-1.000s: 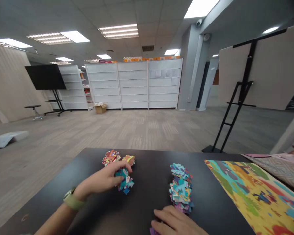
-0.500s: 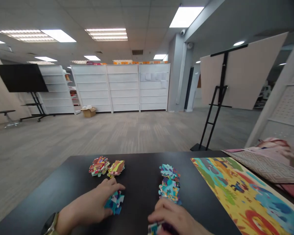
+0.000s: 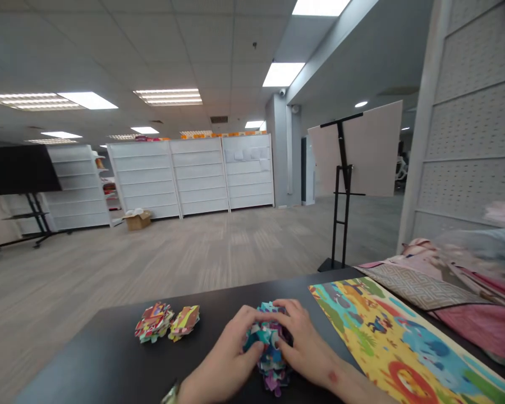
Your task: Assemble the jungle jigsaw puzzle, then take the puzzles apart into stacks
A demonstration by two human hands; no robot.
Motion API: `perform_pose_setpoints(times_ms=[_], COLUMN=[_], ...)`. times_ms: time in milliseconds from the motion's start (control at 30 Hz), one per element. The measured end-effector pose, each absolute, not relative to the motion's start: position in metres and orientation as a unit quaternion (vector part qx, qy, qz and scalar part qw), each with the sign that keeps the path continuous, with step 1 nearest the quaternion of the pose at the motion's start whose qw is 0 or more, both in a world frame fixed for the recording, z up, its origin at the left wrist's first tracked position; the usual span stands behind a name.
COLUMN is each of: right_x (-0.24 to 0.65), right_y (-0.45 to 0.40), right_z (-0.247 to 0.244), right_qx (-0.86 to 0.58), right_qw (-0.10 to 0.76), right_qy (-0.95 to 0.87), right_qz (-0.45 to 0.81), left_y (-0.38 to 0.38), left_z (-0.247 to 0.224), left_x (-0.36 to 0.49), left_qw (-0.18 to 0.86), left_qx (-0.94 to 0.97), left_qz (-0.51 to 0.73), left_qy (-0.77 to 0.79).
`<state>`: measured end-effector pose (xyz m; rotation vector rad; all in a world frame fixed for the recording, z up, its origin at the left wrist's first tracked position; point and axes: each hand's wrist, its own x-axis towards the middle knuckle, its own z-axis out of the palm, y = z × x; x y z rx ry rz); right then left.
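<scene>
3 piles of jigsaw pieces sit on the black tabletop [image 3: 88,350] in front of you, and beyond it the room opens out: white shelving units [image 3: 197,177] along the far wall, a cardboard box [image 3: 138,220] on the carpet at their foot, a black easel stand [image 3: 340,185] carrying a beige board off to your right, and a perforated white pillar [image 3: 467,129] past the table's right end. on the right of the table a colourful printed picture sheet [image 3: 387,336] lies flat and angled, with a patterned cloth [image 3: 421,289] beside it. you can see no piece on that sheet, so nothing looks placed there; all the pieces in view are in piles. 2 sit apart at left: a red-toned stack [image 3: 154,321] and, just beside it, a yellow-toned stack [image 3: 184,322]. the 3rd, a loose heap of jigsaw pieces [image 3: 269,336], sits between your hands, its long axis running front to back and pointing towards you, purple pieces at the near end. your left hand [image 3: 223,365], a wristwatch [image 3: 170,394] at its wrist, and your right hand [image 3: 307,348] are together, cupped on either side of the heap, fingers closing over its top.
</scene>
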<state>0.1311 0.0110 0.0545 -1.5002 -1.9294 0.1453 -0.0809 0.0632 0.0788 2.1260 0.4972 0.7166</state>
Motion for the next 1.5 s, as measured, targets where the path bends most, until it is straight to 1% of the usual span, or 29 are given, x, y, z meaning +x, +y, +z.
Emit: perform_pose_setpoints(times_ms=[100, 167, 333, 433, 533, 667, 800, 867, 933, 1033, 1167, 1333, 1400, 1500], right_x=[0.144, 0.154, 0.167, 0.166, 0.162, 0.154, 0.142, 0.137, 0.135, 0.136, 0.141, 0.144, 0.143, 0.143], right_y=[0.020, 0.028, 0.047, 0.054, 0.062, 0.082, 0.100, 0.104, 0.104, 0.098, 0.088, 0.079, 0.075, 0.071], right_z=[0.053, 0.049, 0.025, 0.019, 0.032, 0.060, 0.079, 0.083, 0.085, 0.085, 0.083, 0.080, 0.077, 0.069], right_qx=[-0.584, -0.604, -0.646, -0.667, -0.683, -0.707, -0.722, -0.725, -0.727, -0.730, -0.731, -0.710, -0.698, -0.686], right_qw=[0.411, 0.425, 0.382, 0.353, 0.310, 0.205, 0.086, 0.051, 0.037, 0.045, 0.098, 0.145, 0.162, 0.204], right_qy=[-0.694, -0.664, -0.636, -0.621, -0.620, -0.618, -0.574, -0.543, -0.518, -0.493, -0.478, -0.462, -0.455, -0.446], right_qz=[0.093, 0.119, 0.182, 0.209, 0.230, 0.276, 0.377, 0.421, 0.449, 0.471, 0.477, 0.511, 0.529, 0.538], left_y=[0.065, 0.066, 0.065, 0.063, 0.063, 0.061, 0.049, 0.045, 0.044, 0.048, 0.054, 0.059, 0.060, 0.060], left_z=[0.067, 0.057, 0.036, 0.025, 0.014, 0.005, 0.014, 0.022, 0.027, 0.030, 0.027, 0.020, 0.016, 0.012], left_x=[-0.055, -0.050, -0.054, -0.051, -0.044, -0.038, -0.041, -0.046, -0.051, -0.058, -0.063, -0.061, -0.057, -0.048], left_qw=[0.321, 0.275, 0.229, 0.206, 0.192, 0.170, 0.199, 0.218, 0.233, 0.252, 0.275, 0.260, 0.255, 0.260], left_qx=[0.878, 0.890, 0.893, 0.896, 0.905, 0.909, 0.914, 0.915, 0.917, 0.920, 0.919, 0.923, 0.921, 0.905], left_qz=[0.290, 0.281, 0.297, 0.299, 0.278, 0.286, 0.267, 0.252, 0.240, 0.238, 0.238, 0.251, 0.264, 0.296], left_qy=[0.206, 0.230, 0.251, 0.254, 0.258, 0.251, 0.233, 0.228, 0.215, 0.182, 0.154, 0.130, 0.127, 0.163])
